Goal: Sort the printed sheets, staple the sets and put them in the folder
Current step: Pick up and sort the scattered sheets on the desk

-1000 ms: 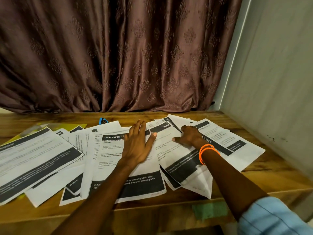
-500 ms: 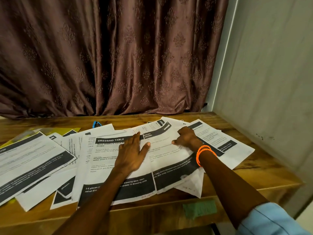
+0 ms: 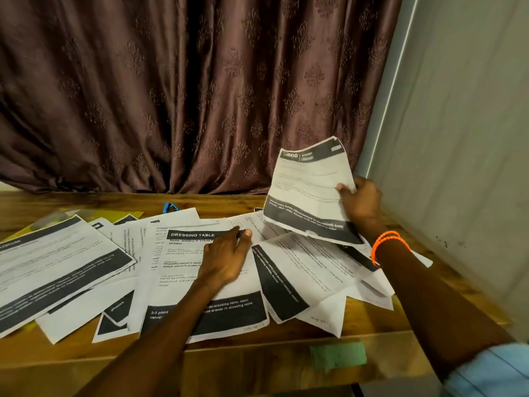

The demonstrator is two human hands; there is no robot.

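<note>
Head view shows sorting barely begun: right hand (image 3: pixel 361 200) grips one lifted sheet (image 3: pixel 310 190), left hand (image 3: pixel 226 257) lies flat on loose sheets (image 3: pixel 200 270) strewn over the desk (image 3: pixel 372 325), stapler (image 3: pixel 171 208) and folder (image 3: pixel 134 215) untouched.

The left hand (image 3: pixel 226 260) is lying palm down on the papers, fingers stretched forward and close together, its bare forearm reaching in from the lower left. The right hand (image 3: pixel 361 202) is being held up above the table, thumb and curled fingers pinching the edge of a sheet (image 3: pixel 307 190), its forearm rising from a light blue sleeve (image 3: pixel 492 373), orange bands (image 3: pixel 386 243) circling the wrist.
</note>
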